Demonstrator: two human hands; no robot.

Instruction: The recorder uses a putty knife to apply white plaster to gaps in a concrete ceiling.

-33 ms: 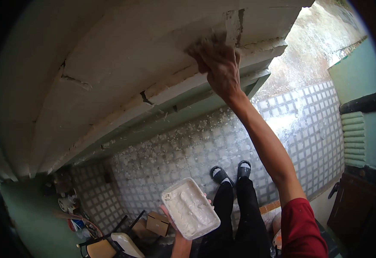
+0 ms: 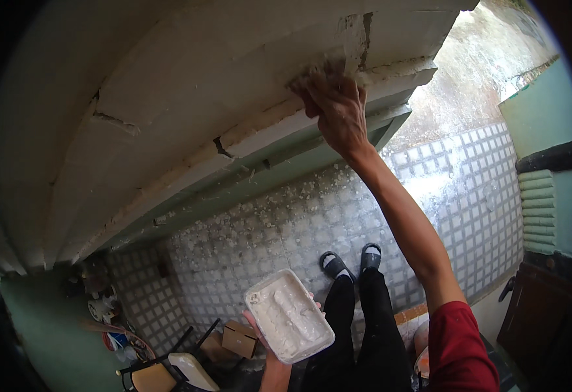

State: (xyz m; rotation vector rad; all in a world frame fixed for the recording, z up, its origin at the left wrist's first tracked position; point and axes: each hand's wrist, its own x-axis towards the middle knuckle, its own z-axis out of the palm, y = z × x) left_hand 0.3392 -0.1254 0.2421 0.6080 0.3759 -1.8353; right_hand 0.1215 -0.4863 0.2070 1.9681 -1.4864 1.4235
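My left hand [image 2: 252,321] supports a white rectangular tub [image 2: 255,287] of pale, creamy putty [image 2: 289,317]; fingers show at both sides and the palm is hidden beneath it. With my right arm stretched up and forward, my right hand [image 2: 339,108] is at the white wall ledge [image 2: 233,72], closed on a flat putty scraper [image 2: 328,64]. Motion blurs the scraper, so its exact shape is unclear. It lies against the surface beside a rough, chipped vertical crack [image 2: 365,39].
Another crack [image 2: 220,147] breaks the ledge's lower edge. White flecks dot the tiled floor [image 2: 246,225] around my sandals [image 2: 335,264]. Behind the tub are a cardboard box [image 2: 240,340] and a chair [image 2: 154,379]. Cluttered items [image 2: 106,307] line the left wall.
My right hand has shifted very slightly to the right and down along the wall surface. The left hand and tub stay nearly still.
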